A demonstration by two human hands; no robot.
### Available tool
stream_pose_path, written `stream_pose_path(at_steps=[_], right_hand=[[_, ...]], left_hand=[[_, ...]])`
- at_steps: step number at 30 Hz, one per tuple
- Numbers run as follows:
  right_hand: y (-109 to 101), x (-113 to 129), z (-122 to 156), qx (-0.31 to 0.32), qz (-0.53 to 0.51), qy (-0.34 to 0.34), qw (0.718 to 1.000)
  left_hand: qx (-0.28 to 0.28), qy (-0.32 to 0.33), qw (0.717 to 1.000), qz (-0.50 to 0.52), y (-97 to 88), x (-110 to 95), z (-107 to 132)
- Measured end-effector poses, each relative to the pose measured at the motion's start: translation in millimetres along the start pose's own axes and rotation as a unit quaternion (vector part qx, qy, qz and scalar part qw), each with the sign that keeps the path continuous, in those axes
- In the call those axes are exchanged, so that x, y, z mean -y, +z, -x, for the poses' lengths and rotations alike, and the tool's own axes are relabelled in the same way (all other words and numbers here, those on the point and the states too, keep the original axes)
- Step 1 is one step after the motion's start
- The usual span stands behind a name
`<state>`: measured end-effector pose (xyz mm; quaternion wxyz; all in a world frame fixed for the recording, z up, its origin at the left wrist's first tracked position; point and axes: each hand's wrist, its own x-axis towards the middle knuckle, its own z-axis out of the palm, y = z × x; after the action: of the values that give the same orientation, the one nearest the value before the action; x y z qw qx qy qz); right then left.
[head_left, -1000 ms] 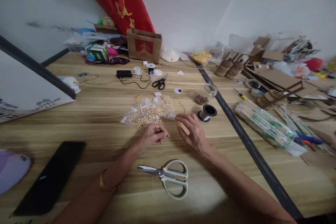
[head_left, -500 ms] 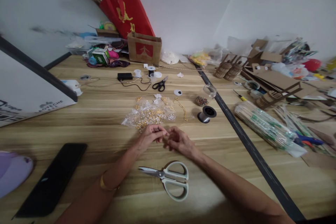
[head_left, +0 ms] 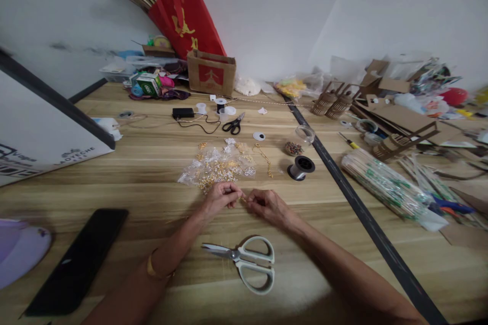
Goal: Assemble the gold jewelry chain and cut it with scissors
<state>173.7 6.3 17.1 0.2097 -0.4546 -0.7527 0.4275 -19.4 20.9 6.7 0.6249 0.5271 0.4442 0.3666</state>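
My left hand [head_left: 221, 198] is closed in a pinch, low over the table's middle. Facing it, my right hand [head_left: 270, 207] pinches too. A short gold beaded strand [head_left: 243, 199] spans the small gap between both sets of fingertips; its ends are hidden in the fingers. Just beyond my left hand lies a pile of gold and silver beads [head_left: 219, 170] on and among clear plastic bags. Scissors with pale handles [head_left: 256, 285] rest near me, blades pointing left. A gold chain [head_left: 263, 158] lies past my right hand, beside a spool of wire [head_left: 301, 168].
A jar of beads [head_left: 293, 148] lies behind the spool. Black scissors [head_left: 233, 124] and a black adapter [head_left: 183, 112] are farther back. Bagged wooden sticks [head_left: 385, 183] lie right of a dark strip [head_left: 354, 203]. A black phone-like slab [head_left: 76, 264] and white box [head_left: 49, 137] are at left.
My right hand has moved slightly right, away from the left, and the gold strand now shows between them. The view has shifted a little; objects on the table stay put.
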Motion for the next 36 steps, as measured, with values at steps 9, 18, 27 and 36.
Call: stream_pose_path(at_steps=[9,18,27,36], right_hand=[[-17.2,8.7,4.7,0.114,0.141,-0.009,0.983],[-19.9,12.0,5.3,-0.030,0.117,-0.064,0.991],[-1.0,0.9,0.4,-0.049,0.033,-0.057,0.997],[-1.4,3.6,1.7,-0.039,0.005,-0.088,0.995]], left_hand=[[0.004,-0.018,0.998,-0.062,7.3,7.0,-0.8],[0.031,-0.031,0.995,-0.085,13.0,7.6,2.2],[0.051,-0.014,0.996,-0.069,4.9,9.0,0.7],[0.055,-0.020,0.996,-0.060,6.4,6.8,1.9]])
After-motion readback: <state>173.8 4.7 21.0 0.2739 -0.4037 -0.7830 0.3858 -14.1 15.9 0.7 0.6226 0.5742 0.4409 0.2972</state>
